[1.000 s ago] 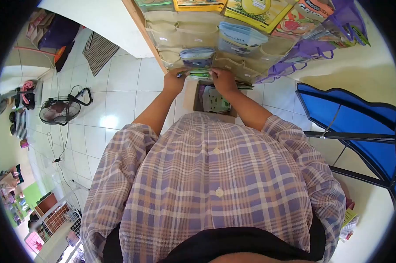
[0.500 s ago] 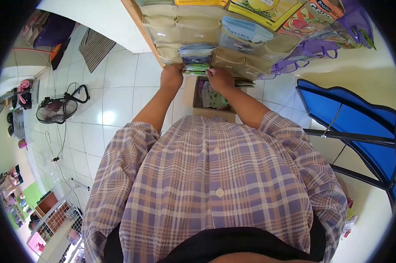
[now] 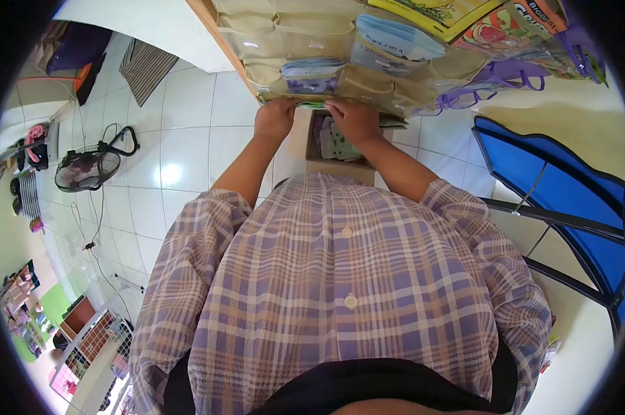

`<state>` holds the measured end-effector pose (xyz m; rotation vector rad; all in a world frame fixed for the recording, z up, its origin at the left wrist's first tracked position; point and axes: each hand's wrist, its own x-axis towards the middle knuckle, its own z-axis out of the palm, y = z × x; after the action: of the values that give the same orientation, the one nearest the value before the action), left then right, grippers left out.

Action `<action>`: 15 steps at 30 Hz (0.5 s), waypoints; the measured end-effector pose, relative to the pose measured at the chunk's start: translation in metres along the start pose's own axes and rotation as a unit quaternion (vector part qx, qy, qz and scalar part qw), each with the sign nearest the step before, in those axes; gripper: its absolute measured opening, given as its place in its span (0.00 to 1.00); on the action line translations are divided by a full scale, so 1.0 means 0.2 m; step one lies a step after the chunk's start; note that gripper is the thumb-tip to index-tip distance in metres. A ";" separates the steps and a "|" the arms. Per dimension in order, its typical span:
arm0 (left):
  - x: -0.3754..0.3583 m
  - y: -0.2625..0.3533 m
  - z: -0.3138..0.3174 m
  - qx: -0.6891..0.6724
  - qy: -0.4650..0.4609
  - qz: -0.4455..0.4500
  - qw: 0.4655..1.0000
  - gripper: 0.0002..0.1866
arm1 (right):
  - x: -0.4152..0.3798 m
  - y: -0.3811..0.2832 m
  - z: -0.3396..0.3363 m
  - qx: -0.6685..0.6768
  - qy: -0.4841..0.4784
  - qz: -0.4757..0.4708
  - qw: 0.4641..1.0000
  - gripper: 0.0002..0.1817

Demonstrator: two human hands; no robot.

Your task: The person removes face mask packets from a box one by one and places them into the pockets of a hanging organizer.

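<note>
At the bottom row of a beige hanging pocket organizer [image 3: 312, 34], both my hands are closed at the two sides of a few green packets [image 3: 315, 106]. My left hand [image 3: 276, 119] pinches at their left end, against the pocket's edge. On the right end, my right hand [image 3: 356, 123] grips with its thumb toward the packets. Only a thin green strip shows between the hands; the pocket fabric covers the rest. Blue-and-purple packets [image 3: 312, 76] fill the pocket just above. Below my right wrist is an open cardboard box [image 3: 340, 167] with green-patterned packets [image 3: 341, 146] inside.
Light-blue packets [image 3: 394, 45] and yellow packs [image 3: 437, 17] fill higher pockets. Purple-strapped bags [image 3: 492, 86] hang to the right. A blue board with a black frame [image 3: 548, 166] leans at right. A black fan [image 3: 87, 169] and its cable lie on the tiled floor at left.
The green packets have slipped further behind the pocket's edge, so less of them shows. My hands stay at their two ends. The organizer sits slightly higher in view.
</note>
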<state>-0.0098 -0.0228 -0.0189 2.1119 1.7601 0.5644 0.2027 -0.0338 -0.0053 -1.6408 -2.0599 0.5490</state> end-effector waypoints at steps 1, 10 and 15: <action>-0.06 0.11 -0.04 -0.005 0.003 0.003 1.000 0.08 | -0.09 -0.02 -0.10 -0.044 -0.019 -0.006 0.999 0.14; -0.12 0.13 -0.04 0.026 0.008 0.104 0.994 0.13 | -0.08 0.00 -0.06 -0.116 0.043 -0.109 0.986 0.08; -0.10 0.15 -0.04 0.051 -0.011 0.081 0.995 0.13 | -0.08 -0.01 -0.02 -0.168 0.016 -0.118 0.979 0.08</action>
<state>0.0079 -0.0477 0.0006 2.3373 1.6489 0.5011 0.2071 -0.0486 -0.0022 -1.5327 -2.3789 0.0949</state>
